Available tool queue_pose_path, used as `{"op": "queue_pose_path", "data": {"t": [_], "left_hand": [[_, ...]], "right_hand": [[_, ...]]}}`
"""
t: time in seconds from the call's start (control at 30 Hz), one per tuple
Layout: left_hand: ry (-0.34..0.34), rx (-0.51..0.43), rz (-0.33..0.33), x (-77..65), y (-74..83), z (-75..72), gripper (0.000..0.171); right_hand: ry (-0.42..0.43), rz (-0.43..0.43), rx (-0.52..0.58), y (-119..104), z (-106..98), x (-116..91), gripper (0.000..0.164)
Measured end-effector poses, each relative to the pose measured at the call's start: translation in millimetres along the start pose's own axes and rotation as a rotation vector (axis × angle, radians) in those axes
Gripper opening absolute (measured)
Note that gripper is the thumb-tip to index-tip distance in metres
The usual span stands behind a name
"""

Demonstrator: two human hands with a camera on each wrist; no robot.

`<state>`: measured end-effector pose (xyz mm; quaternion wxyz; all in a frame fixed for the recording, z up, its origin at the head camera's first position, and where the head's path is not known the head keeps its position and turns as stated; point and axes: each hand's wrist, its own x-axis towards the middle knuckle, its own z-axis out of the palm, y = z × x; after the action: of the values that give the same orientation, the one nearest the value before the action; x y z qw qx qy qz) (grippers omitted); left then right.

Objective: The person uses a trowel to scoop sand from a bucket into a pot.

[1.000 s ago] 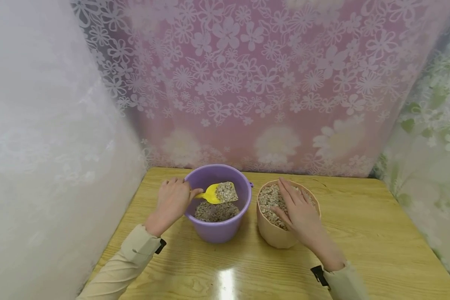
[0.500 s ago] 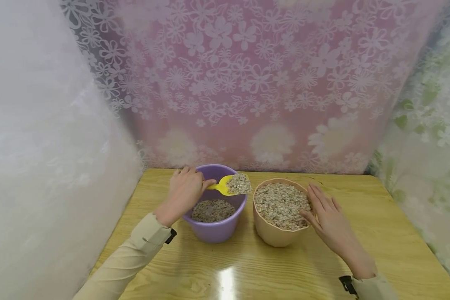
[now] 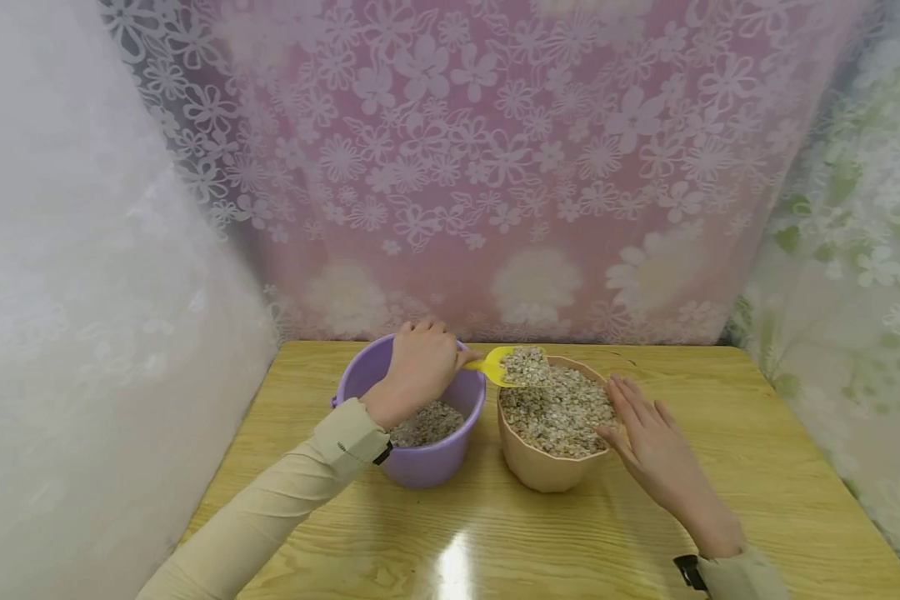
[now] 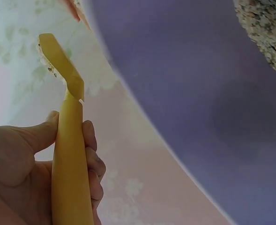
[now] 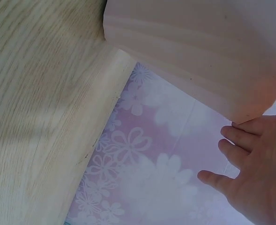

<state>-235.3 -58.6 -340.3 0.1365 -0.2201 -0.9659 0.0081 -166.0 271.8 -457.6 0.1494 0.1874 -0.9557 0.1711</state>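
My left hand [image 3: 420, 371] grips the handle of a yellow scoop [image 3: 492, 368] above the purple bucket [image 3: 426, 468]. Flaky, grain-like material [image 3: 527, 365] fills the scoop's blade, which overlaps the back left rim of a peach faceted pot [image 3: 543, 471]. More of these flakes [image 3: 562, 421] fill the pot nearly to its brim. In the left wrist view, fingers and thumb wrap the scoop's handle [image 4: 71, 164]. With fingers extended, my right hand [image 3: 663, 458] rests at the pot's right rim; the right wrist view has its fingertips against the pot's outer wall [image 5: 198, 61].
Lower in the bucket lies a heap of similar flakes [image 3: 429, 425], partly hidden by the left forearm. Both containers stand side by side on a wooden table [image 3: 540, 550]. A pink floral curtain [image 3: 450, 208] hangs behind, with pale sheets on both sides.
The loaded scoop has moved right, from over the bucket to the pot's rim. My right hand has shifted from on top of the flakes to the pot's right side.
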Motion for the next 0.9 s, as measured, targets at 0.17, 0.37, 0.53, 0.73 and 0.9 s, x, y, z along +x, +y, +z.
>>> {"op": "queue_pose_path", "data": {"t": [0.17, 0.37, 0.53, 0.73, 0.9], "left_hand": [[0.020, 0.075, 0.055, 15.1, 17.0, 4.3, 0.057], [-0.029, 0.126, 0.096, 31.2, 39.2, 5.5, 0.056], [-0.149, 0.152, 0.116, 44.2, 54.0, 6.1, 0.056], [-0.246, 0.177, 0.149, 56.6, 65.3, 11.3, 0.053], [-0.265, 0.210, 0.178, 64.3, 70.7, 12.0, 0.050]], "right_hand": [[0.001, 0.005, 0.001, -1.2, -0.5, 0.3, 0.071], [0.002, 0.007, 0.002, 0.3, 0.2, -0.3, 0.071], [-0.001, 0.009, 0.004, 0.9, 0.2, -0.7, 0.071], [0.008, 0.005, 0.010, -0.2, 0.1, -0.9, 0.070], [0.019, 0.002, 0.000, 1.0, 0.7, -0.5, 0.072]]}}
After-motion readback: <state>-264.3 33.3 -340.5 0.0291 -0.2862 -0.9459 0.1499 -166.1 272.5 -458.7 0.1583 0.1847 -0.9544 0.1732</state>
